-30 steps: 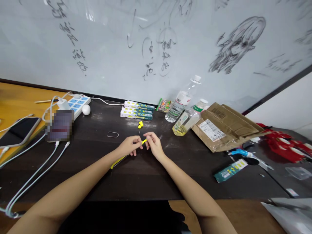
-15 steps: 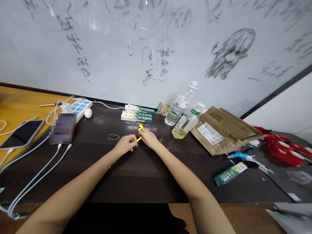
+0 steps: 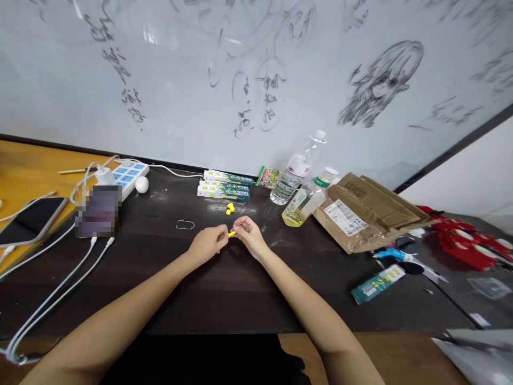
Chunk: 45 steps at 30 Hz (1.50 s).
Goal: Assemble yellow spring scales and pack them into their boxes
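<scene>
Between my two hands, over the dark tabletop, is a small thin yellow stick (image 3: pixel 231 234). Its left end disappears into the closed fingers of my left hand (image 3: pixel 209 241). My right hand (image 3: pixel 249 235) pinches the other end between thumb and fingertips, and those fingers hide part of it. Just beyond my hands lie small yellow pieces (image 3: pixel 230 209), touching or very close together. A bent wire loop (image 3: pixel 185 225) rests on the table to the left of my left hand.
Printed boxes (image 3: pixel 224 191) lie against the whiteboard. Right of them stand a candy packet (image 3: pixel 267 177), a water bottle (image 3: pixel 292 174), a yellow-liquid bottle (image 3: pixel 308 200) and a cardboard parcel (image 3: pixel 360 214). Scissors (image 3: pixel 417 263) and another box (image 3: pixel 377 284) lie right; a power strip (image 3: pixel 130 178) and phones (image 3: pixel 34 220) left.
My right hand has let go of the yellow pieces at the back and drawn nearer, now holding the stick's right end. The yellow strip under my left forearm no longer shows.
</scene>
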Motion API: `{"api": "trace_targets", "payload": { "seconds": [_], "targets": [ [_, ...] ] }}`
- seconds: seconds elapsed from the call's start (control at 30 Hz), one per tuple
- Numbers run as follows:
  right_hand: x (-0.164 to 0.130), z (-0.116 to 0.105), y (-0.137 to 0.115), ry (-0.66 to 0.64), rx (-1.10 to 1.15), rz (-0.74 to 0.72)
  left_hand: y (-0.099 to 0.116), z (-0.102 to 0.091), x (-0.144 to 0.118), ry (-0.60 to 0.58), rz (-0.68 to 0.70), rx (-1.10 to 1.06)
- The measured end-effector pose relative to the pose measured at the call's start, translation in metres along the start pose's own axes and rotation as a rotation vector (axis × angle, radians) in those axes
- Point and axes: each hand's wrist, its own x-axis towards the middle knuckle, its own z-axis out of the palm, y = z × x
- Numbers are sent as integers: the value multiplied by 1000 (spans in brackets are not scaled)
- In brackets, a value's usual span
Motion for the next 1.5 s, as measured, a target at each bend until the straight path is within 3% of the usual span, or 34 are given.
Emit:
{"api": "trace_targets", "payload": {
  "seconds": [0.4,0.93,1.27,1.5],
  "targets": [
    [-3,0,-2,0,-29,-36,-1,-4,2,11,-27,-39],
    [-5,2,-2,-110,-154,-45,6,-7,0,41,3,-2],
    [-2,-2,1,-116,-43,9,8,-9,1,53,10,-15],
    [-1,-4,1,-97,-136,-15,-1,-6,2,12,18,-259]
  ]
}}
